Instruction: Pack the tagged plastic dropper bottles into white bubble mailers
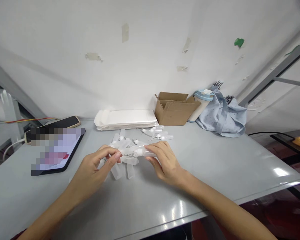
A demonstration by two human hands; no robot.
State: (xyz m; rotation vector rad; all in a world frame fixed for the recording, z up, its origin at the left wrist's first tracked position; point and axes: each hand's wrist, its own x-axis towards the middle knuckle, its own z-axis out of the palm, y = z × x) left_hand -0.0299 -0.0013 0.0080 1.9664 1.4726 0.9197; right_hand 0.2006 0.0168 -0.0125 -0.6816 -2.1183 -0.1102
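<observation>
My right hand (163,160) grips a small clear needle-tip bottle (146,152) lying sideways, its white collar and thin dark needle pointing left. Thumb and forefinger of my left hand (102,163) are pinched together just beyond the needle's tip. What they hold, if anything, is too small and pale to make out. Beneath both hands a loose pile of translucent plastic pieces (130,170) lies on the grey table (202,160), partly covered by my fingers. Several more needle-tip bottles (166,137) rest behind my right hand.
Flat white boxes (130,117) are stacked against the wall, beside an open cardboard box (176,111). Further right stand a lidded cup (200,105) and a light blue cloth bag (221,115). To the left lie a tablet-like device (71,151) with a blurred screen and a phone (65,124) on a cable.
</observation>
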